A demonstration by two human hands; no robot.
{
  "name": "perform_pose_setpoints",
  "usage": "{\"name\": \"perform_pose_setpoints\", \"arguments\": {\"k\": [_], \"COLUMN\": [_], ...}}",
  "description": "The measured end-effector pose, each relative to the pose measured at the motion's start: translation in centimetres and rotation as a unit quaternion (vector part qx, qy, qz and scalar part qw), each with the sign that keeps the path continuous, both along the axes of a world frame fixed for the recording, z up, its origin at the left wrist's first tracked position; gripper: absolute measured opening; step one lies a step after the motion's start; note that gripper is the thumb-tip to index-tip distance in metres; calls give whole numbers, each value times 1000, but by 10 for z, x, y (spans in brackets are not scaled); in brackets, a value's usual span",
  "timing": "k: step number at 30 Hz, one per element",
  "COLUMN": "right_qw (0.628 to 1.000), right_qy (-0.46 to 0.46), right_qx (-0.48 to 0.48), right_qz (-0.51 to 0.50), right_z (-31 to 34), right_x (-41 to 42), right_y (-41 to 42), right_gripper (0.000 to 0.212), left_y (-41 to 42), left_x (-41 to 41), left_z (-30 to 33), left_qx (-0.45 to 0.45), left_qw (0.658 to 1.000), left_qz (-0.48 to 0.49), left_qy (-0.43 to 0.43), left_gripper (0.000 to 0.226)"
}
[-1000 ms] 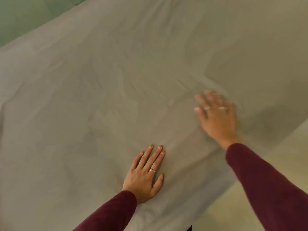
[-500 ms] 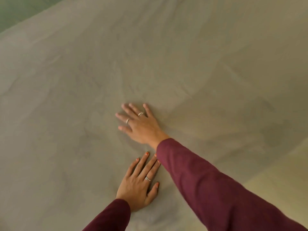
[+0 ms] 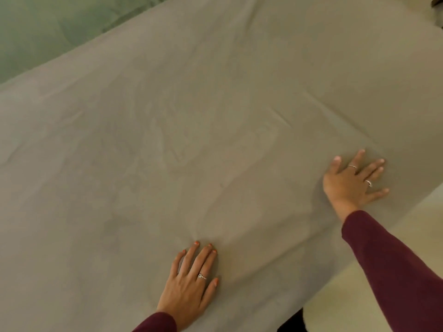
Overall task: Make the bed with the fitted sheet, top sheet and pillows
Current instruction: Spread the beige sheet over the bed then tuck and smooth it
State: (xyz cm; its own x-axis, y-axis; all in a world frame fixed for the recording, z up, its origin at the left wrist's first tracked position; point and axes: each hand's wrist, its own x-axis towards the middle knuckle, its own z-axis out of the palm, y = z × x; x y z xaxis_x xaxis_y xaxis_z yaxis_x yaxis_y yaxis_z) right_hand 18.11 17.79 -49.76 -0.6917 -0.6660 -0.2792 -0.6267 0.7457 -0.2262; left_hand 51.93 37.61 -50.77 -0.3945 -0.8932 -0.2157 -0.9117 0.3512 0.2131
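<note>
A grey-beige sheet (image 3: pixel 215 104) lies spread over the bed and fills most of the head view, with faint creases across its middle. My left hand (image 3: pixel 189 283) presses flat on it near the bed's near edge, fingers straight and close together. My right hand (image 3: pixel 354 180) lies flat on the sheet further right, fingers spread, close to where the sheet drops over the bed's right edge. Both arms wear dark red sleeves. No pillows are in view.
A green fabric surface (image 3: pixel 36 32) shows beyond the sheet's far left edge. Pale floor (image 3: pixel 395 236) runs along the bed's right side. A dark object (image 3: pixel 437 1) sits at the top right corner.
My right hand swept across the sheet: from the right to the middle above my left hand, then back out to the right edge. My left hand stayed pressed in place.
</note>
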Motion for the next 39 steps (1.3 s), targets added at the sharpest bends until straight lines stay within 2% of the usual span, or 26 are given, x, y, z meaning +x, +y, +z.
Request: {"name": "perform_pose_setpoints", "arguments": {"k": [2,4,6,8,9,11,12,14,16,18,21,24,26,28,30,32,34,35,39], "right_qw": [998,973,897,799,763,743,755,819,898,956,993,996,991,964,897,848,835,842,918], "right_qy": [16,19,-5,-48,-51,-31,-14,50,111,125,55,15,35,38,11,3,32,52,102], "right_qx": [-44,-91,-114,-52,-29,-49,-75,-128,-115,-98,-66,-87,-117,-136,-108,-71,-88,-101,-115], "right_qz": [48,212,428,598,643,667,651,557,410,248,79,-9,57,226,428,526,542,527,364], "right_z": [-3,-9,-12,-12,-15,-21,-25,-30,-27,-20,-9,-6,-3,-3,-7,-14,-20,-24,-24], "right_x": [35,89,142,178,179,153,130,60,-25,-98,-152,-135,-101,-54,-16,-13,-42,-64,-190], "right_y": [-8,-15,-23,-33,-42,-64,-75,-94,-96,-78,-47,-53,-72,-91,-109,-130,-151,-161,-173], "right_gripper": [67,63,57,52,49,47,46,47,49,53,63,71,67,60,54,52,53,51,46], "left_y": [-15,-37,-63,-88,-100,-126,-139,-162,-187,-211,-248,-278,-294,-306,-319,-329,-339,-344,-365], "left_x": [-7,-13,-20,-28,-33,-43,-50,-67,-89,-114,-156,-193,-213,-224,-231,-234,-235,-237,-264], "left_z": [5,9,10,11,10,11,11,11,13,19,24,29,30,28,25,21,17,16,15], "left_qx": [-27,-55,-75,-86,-85,-72,-66,-43,-21,-5,30,51,56,49,42,45,49,52,67], "left_qw": [999,998,995,988,983,971,966,962,964,969,977,981,980,977,975,970,963,961,960], "left_qz": [20,35,67,121,154,217,241,265,261,245,209,188,193,205,217,237,263,267,272], "left_qy": [23,22,-1,-33,-50,-67,-66,-56,-44,-35,-21,-10,-5,-11,-26,-38,-41,-42,-20], "left_gripper": [49,50,52,48,48,51,51,52,58,61,67,71,69,63,61,62,59,58,60]}}
